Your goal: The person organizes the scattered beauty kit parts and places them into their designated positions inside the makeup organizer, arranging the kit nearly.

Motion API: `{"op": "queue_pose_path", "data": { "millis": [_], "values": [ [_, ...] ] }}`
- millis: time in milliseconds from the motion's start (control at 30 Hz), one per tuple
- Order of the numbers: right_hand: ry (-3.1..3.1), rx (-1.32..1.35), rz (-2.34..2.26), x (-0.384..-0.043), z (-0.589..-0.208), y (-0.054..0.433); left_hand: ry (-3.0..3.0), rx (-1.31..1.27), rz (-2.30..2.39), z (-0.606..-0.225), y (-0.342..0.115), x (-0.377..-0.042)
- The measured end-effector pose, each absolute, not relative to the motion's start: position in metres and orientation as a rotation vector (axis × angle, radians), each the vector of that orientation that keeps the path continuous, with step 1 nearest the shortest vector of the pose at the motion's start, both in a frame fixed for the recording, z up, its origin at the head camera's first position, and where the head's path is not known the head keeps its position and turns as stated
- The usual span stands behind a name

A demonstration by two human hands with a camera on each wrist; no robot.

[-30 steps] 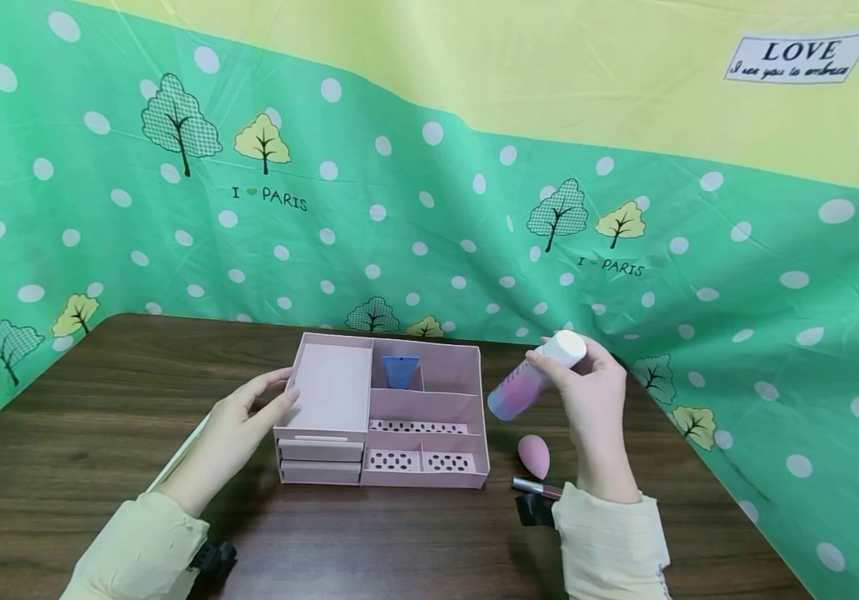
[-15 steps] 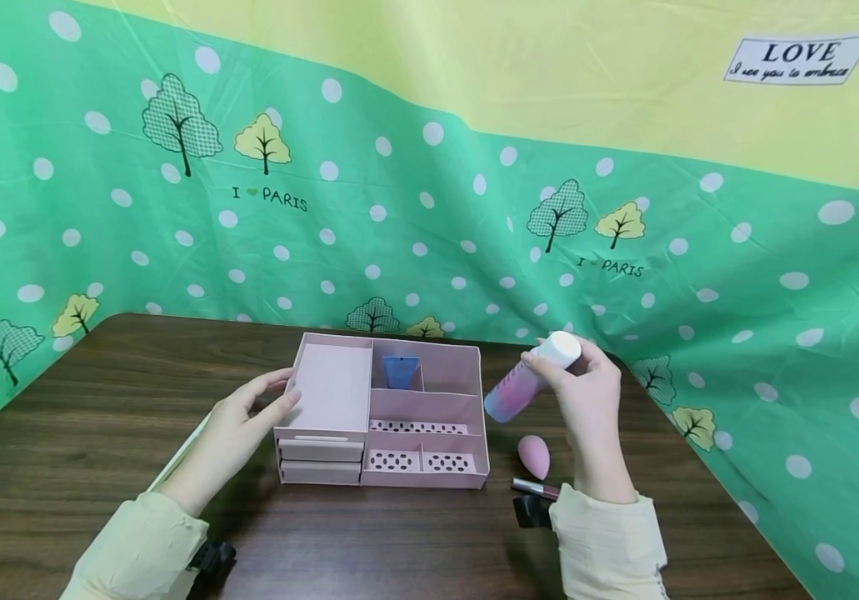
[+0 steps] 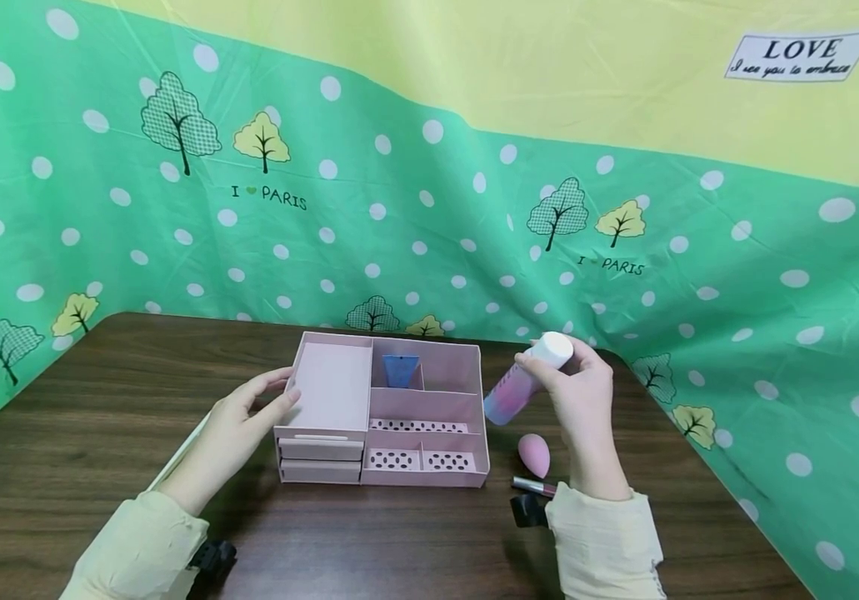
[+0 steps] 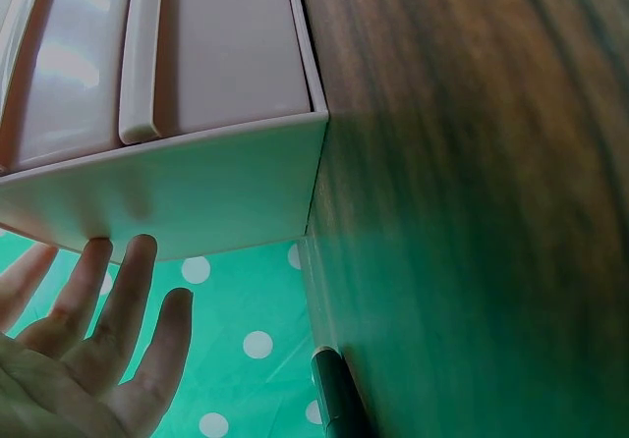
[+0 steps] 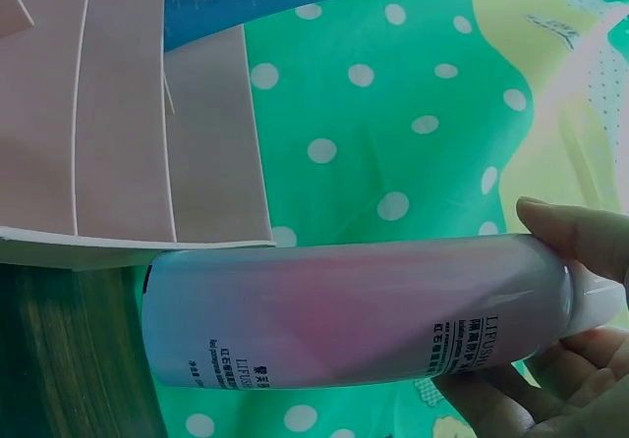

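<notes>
A pink cosmetic organizer (image 3: 332,385) stands on the table, two drawers at its front left and open compartments on the right. My left hand (image 3: 237,429) touches its left side; in the left wrist view the fingers (image 4: 128,301) are fairly straight against or near that wall. With thumb and fingers, my right hand (image 3: 582,400) grips a pink-blue bottle (image 3: 513,395) near its white cap (image 3: 553,348). The bottle tilts, its base low beside the organizer's right wall. In the right wrist view the bottle (image 5: 344,310) lies just along the wall's edge. A blue tube (image 3: 401,372) stands in a back compartment.
A pink makeup sponge (image 3: 534,455) and a slim lip gloss tube (image 3: 532,486) lie right of the organizer, the tube partly hidden by the right sleeve. A dark pen-like item (image 4: 339,399) lies on the table near the left hand. A green dotted curtain (image 3: 429,225) hangs behind.
My right hand has shifted slightly left with the bottle, bringing it nearer the organizer's right wall. The left hand and organizer stay where they were.
</notes>
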State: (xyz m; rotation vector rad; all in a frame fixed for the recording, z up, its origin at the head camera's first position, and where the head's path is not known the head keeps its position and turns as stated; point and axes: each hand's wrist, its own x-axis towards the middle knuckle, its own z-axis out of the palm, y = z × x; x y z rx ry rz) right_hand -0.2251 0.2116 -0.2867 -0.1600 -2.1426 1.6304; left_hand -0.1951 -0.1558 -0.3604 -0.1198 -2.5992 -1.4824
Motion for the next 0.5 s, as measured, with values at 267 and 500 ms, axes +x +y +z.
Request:
{"op": "queue_pose_path", "data": {
  "millis": [267,500],
  "values": [
    [-2.172,-0.153,1.637,-0.2281,-0.2895,0.2116,-2.594,-0.125,-1.481,-0.3617,-0.1561,-0.1960],
    [-2.162,-0.154,1.634,-0.2279,-0.2888,0.2115,-2.600,-0.119,-1.491,-0.3616,-0.1569,-0.1958]
  ]
}}
